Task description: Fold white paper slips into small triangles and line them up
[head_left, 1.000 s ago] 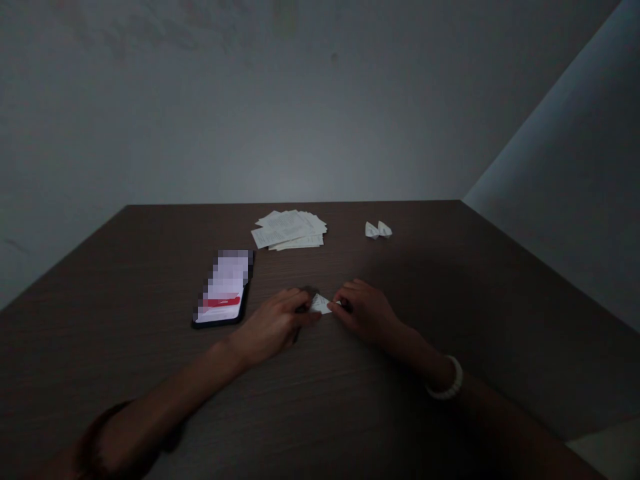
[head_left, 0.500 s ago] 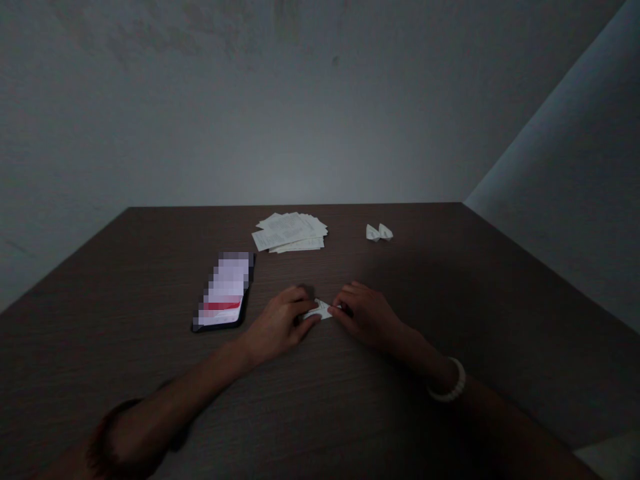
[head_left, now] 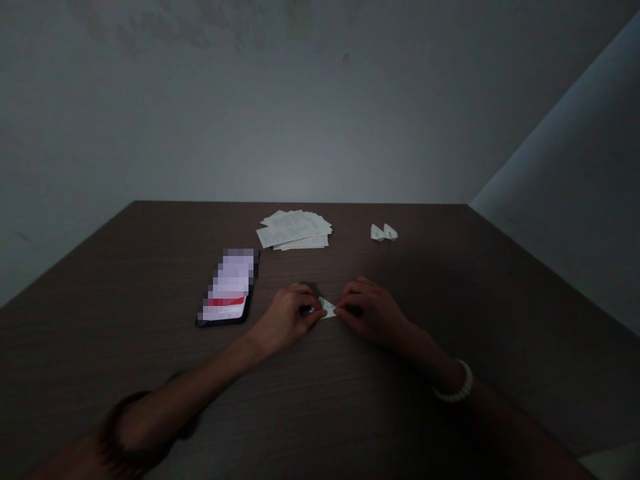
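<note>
A small piece of folded white paper [head_left: 327, 308] with print on it lies between my two hands, low over the dark tabletop. My left hand [head_left: 295, 311] pinches its left side between thumb and fingers. From the other side, my right hand [head_left: 367, 307] grips the paper's right corner with thumb and forefinger. The fingers hide much of the paper, so its full shape cannot be made out.
On the brown wooden table [head_left: 280, 413], a phone [head_left: 227, 287] with a lit screen lies left of my hands. Farther back is a fanned stack of printed paper slips [head_left: 295, 230]. Two small folded paper pieces [head_left: 384, 233] stand at the back right, before a grey wall [head_left: 300, 100].
My left fingers have closed nearer to the middle of the paper, and my right fingertips still pinch its corner. The whole view has shifted slightly.
</note>
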Tool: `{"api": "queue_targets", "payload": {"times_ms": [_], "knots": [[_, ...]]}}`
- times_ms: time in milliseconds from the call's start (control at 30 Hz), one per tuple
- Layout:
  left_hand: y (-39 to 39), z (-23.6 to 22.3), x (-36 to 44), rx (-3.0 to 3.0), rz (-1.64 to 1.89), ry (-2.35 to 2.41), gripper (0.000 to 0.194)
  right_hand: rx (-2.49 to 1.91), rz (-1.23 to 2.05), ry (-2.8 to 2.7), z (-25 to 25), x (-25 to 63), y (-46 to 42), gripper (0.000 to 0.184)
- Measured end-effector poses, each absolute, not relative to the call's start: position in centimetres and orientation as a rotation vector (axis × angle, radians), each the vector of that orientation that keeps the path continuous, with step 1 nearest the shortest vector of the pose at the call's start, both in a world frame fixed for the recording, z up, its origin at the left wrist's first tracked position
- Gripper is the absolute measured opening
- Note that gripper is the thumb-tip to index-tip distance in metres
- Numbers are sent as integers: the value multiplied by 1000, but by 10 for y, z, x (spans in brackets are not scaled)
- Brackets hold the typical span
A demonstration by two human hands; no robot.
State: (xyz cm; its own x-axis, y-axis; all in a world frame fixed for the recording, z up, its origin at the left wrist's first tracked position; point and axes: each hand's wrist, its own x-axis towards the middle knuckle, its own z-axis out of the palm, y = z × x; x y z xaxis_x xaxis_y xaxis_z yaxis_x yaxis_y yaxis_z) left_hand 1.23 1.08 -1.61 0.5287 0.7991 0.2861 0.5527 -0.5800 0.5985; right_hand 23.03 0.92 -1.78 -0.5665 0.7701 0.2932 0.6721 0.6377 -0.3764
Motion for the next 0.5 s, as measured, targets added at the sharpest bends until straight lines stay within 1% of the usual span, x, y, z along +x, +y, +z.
{"api": "queue_targets", "payload": {"times_ms": [500], "knots": [[10,-18,15,2361,817,1074,14,-1168,296,-2437,-18,228,9,13]]}}
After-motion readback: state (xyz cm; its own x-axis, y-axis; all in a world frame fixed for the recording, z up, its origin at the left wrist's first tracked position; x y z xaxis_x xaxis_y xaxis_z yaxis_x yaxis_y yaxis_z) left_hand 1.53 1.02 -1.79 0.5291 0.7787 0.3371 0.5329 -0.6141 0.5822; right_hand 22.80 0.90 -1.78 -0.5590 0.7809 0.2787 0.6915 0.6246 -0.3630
